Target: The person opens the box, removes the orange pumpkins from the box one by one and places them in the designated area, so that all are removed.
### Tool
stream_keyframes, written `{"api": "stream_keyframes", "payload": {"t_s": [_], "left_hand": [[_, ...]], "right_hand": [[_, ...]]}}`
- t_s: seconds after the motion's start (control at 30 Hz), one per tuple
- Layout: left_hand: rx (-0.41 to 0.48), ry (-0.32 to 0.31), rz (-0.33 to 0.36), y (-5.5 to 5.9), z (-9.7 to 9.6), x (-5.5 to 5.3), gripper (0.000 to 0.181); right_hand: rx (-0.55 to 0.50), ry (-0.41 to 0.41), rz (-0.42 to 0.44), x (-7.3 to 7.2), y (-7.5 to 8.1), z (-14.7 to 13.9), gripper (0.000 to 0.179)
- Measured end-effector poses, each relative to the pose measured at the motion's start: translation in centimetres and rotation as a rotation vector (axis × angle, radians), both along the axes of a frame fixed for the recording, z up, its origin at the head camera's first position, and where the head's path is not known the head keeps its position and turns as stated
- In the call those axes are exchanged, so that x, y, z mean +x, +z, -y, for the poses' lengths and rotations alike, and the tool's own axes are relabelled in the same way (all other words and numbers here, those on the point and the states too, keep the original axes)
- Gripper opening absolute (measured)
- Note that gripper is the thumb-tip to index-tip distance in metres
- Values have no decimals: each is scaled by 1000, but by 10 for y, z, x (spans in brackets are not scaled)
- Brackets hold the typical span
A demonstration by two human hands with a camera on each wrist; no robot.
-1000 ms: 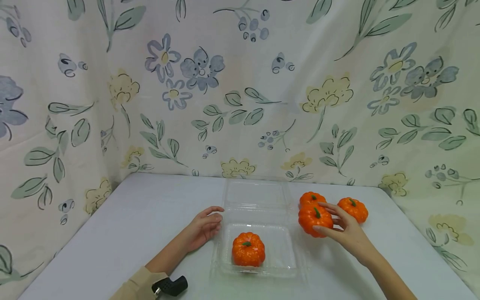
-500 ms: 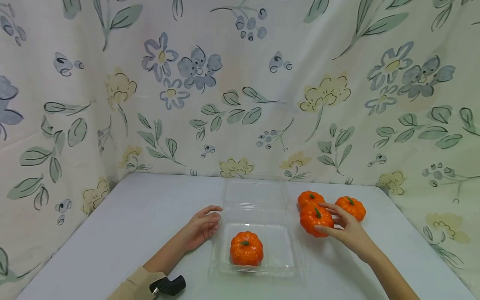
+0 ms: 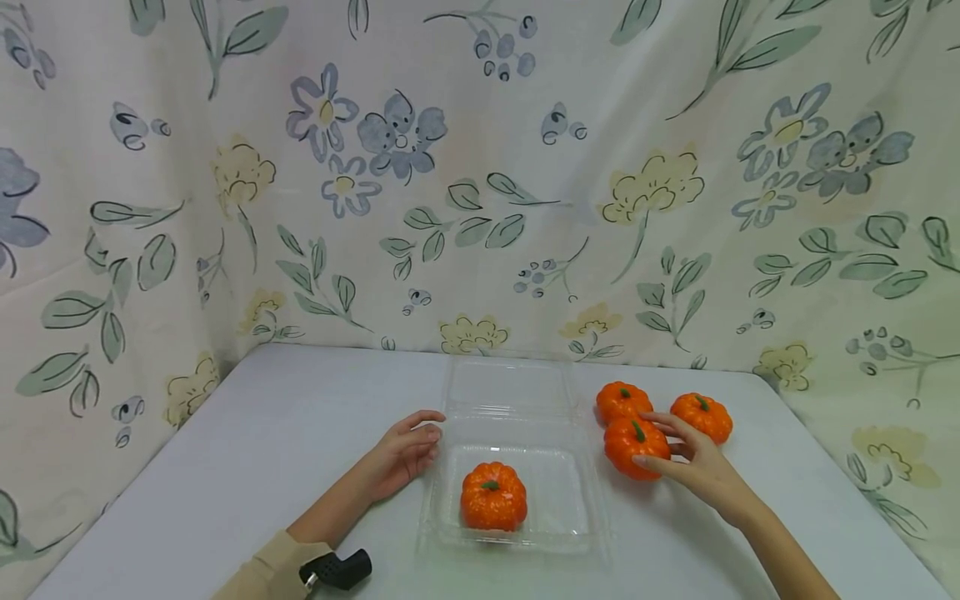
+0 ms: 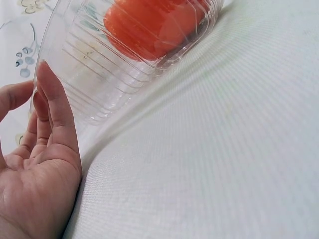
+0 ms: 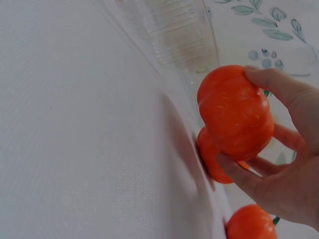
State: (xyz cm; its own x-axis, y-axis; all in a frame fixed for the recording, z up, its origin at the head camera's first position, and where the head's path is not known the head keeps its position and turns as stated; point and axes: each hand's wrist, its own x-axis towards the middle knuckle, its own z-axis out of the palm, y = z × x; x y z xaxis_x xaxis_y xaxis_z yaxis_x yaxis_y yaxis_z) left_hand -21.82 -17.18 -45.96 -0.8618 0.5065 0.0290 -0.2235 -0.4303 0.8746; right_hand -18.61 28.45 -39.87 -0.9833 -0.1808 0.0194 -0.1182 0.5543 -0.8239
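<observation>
My right hand [image 3: 708, 475] grips a small orange toy pumpkin [image 3: 637, 448] between thumb and fingers, its green stem upward. In the right wrist view this pumpkin [image 5: 234, 112] appears raised off the white table. A clear plastic clamshell box [image 3: 555, 500] lies with its lid [image 3: 510, 385] folded back, left of that hand. Inside its near part, toward the left, sits another orange pumpkin [image 3: 493, 497]. Beside the box's left edge rests my left hand [image 3: 405, 458], fingers loosely bent and holding nothing. Its fingertips look close to the clear wall [image 4: 75, 64]; contact is hard to tell.
Two more orange pumpkins stand on the table at the back right: one [image 3: 622, 400] just behind the held one, another [image 3: 702, 418] beyond the right hand's fingers. A floral curtain [image 3: 480, 167] hangs along the table's back edge. A black device [image 3: 336, 570] sits at the left sleeve.
The pumpkin in my right hand has shifted slightly right and nearer to me, uncovering more of the pumpkin behind it. My left hand and the box stay in place.
</observation>
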Motion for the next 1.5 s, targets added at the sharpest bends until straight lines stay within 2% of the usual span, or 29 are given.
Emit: {"api": "stream_keyframes", "payload": {"t_s": [0.33, 0.87, 1.5], "left_hand": [[2, -4, -3, 0, 0, -1, 23], [6, -7, -4, 0, 1, -1, 24], [7, -12, -6, 0, 0, -1, 25]], "right_hand": [[23, 5, -11, -2, -6, -5, 65], [59, 1, 37, -5, -11, -10, 65], [61, 58, 13, -5, -13, -15, 67]]}}
